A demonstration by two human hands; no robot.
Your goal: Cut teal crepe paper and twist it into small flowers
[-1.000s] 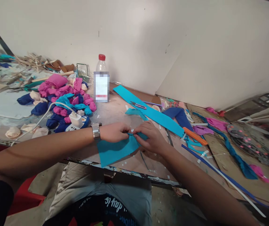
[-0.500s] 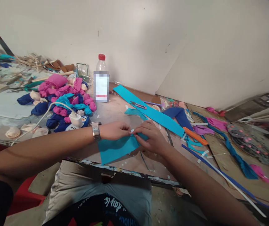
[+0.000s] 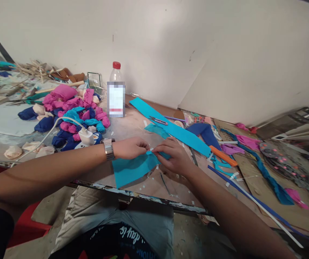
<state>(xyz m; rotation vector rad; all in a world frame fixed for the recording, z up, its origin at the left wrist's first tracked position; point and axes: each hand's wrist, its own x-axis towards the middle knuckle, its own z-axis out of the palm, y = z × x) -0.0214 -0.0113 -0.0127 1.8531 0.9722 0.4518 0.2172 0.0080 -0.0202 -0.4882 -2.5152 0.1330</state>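
While the crumpled cloth bundles (image 3: 69, 102) sit heaped left of the red-capped bottle (image 3: 116, 99), seemingly aside, the left hand (image 3: 133, 148) pinches turquoise fabric (image 3: 133, 172) in front of that bottle; the right hand (image 3: 174, 156) pinches it just beside, probably so both fingertip grips steady one edge. Right of the bottle, thread snips (image 3: 159, 120) rest on a turquoise strip (image 3: 183, 136), likely for easy reach.

Both forearms reach inward over the work surface, the left hand (image 3: 135, 147) and right hand (image 3: 174, 155) nearly meeting with fingers curled and thumbs pinched against fingertips, the left wrist (image 3: 108, 149) roughly level and the right arm slanting up from the lower right.
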